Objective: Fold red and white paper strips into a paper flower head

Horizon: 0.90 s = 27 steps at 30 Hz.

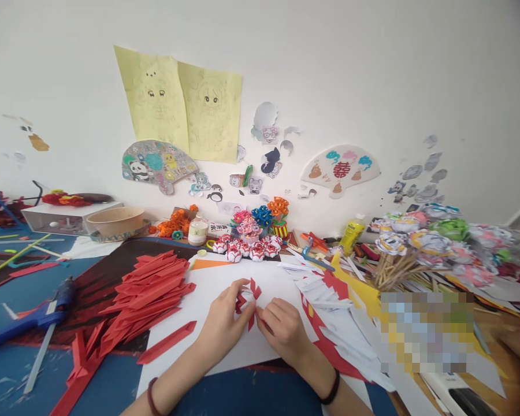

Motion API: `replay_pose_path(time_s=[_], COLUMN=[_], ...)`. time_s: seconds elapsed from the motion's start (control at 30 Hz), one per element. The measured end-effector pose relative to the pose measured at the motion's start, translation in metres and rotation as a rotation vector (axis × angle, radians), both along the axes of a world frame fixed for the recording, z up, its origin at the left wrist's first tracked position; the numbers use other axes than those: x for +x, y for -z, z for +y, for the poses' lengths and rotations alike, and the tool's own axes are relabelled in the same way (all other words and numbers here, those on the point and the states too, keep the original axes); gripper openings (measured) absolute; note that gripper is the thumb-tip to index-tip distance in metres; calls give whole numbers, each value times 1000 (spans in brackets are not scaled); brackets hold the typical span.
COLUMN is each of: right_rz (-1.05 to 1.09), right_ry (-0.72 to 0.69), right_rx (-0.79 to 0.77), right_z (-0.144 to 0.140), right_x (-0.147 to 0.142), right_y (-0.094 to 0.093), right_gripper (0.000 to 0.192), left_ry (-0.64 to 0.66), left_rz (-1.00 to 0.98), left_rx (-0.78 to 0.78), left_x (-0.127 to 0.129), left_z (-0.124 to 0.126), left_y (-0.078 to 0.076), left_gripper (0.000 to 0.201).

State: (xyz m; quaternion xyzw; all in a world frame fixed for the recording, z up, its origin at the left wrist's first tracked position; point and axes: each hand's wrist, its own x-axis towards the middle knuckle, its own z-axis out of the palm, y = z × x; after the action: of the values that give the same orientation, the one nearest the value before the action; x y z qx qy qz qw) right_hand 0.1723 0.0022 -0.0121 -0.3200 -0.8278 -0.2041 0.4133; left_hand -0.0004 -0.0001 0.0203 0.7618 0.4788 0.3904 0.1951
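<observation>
Left hand (pixel 222 323) and right hand (pixel 283 329) pinch a small red-and-white folded paper flower (pixel 248 300) between fingertips; no readable writing nearby.

head cam: 1 view | worn on the person's head | faces forward and down over the craft table (pixel 260 393) toward the wall (pixel 372 69) | near the hands, wide angle

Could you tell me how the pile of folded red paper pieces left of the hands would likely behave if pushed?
The pile of folded red paper pieces lies loosely fanned, so it would probably slide apart rather than move together. Being thin paper, each piece likely weighs little and bends easily.
</observation>
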Motion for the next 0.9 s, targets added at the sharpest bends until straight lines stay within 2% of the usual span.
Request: replay_pose_path(time_s=[0.23,0.47,0.57,0.63,0.77,0.9], right_rz=[55,197,187,175,207,270], right_ry=[-4,31,44,34,-25,-81], right_rx=[-41,-262,-333,-371,-468,-582], right_z=[1,6,9,11,14,15], right_x=[0,9,12,13,14,16], right_y=[0,-3,-5,-5,-3,-3], right_gripper=[33,18,14,14,16,15], left_ry=[14,132,176,155,71,61], left_rz=[-70,-61,1,104,301,296], left_rx=[-49,-35,33,97,232,226], left_x=[0,-15,-20,-22,-24,-25], left_z=[0,10,12,12,13,13], left_y=[-3,0,2,3,4,3], left_gripper=[31,34,44,48,43,35])
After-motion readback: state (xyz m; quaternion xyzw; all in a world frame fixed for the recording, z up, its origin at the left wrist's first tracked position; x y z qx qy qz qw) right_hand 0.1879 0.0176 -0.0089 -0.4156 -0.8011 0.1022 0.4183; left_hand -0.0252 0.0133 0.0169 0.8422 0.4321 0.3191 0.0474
